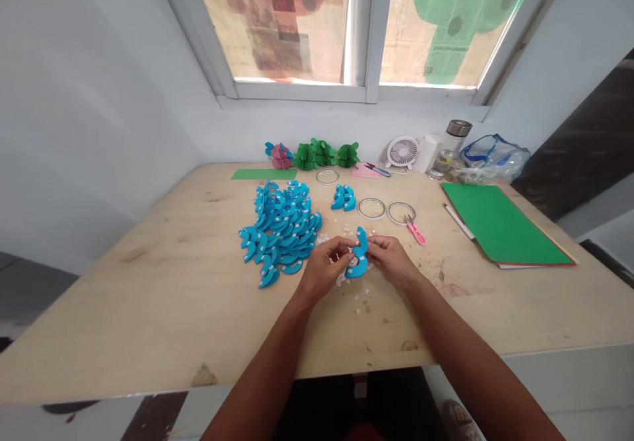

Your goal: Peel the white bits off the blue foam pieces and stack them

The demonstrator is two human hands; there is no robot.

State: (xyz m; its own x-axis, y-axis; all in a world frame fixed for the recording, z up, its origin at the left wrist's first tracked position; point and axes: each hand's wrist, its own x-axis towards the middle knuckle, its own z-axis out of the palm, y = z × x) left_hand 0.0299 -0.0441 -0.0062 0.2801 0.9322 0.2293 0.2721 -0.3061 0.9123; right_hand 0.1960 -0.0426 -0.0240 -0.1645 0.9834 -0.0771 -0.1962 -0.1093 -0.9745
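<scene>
Both of my hands hold a blue curved paper piece (357, 266) just above the table, with small white squares stuck on it. My left hand (324, 266) pinches its left side, and my right hand (393, 259) grips its right edge with closed fingers. To the left lies a big heap of similar blue paper pieces (284, 223), many bearing white squares. A smaller blue cluster (343, 198) rests beyond my hands. White paper bits (366, 292) are scattered on the wood around and below my fingers.
Rolls of tape (371, 208) and pink-handled scissors (416, 231) lie beyond my right hand. Green card sheets (505, 223) and a white pen (458, 222) sit at right. Along the wall stand green paper shapes (323, 153), a small fan (402, 152) and a bottle (448, 149).
</scene>
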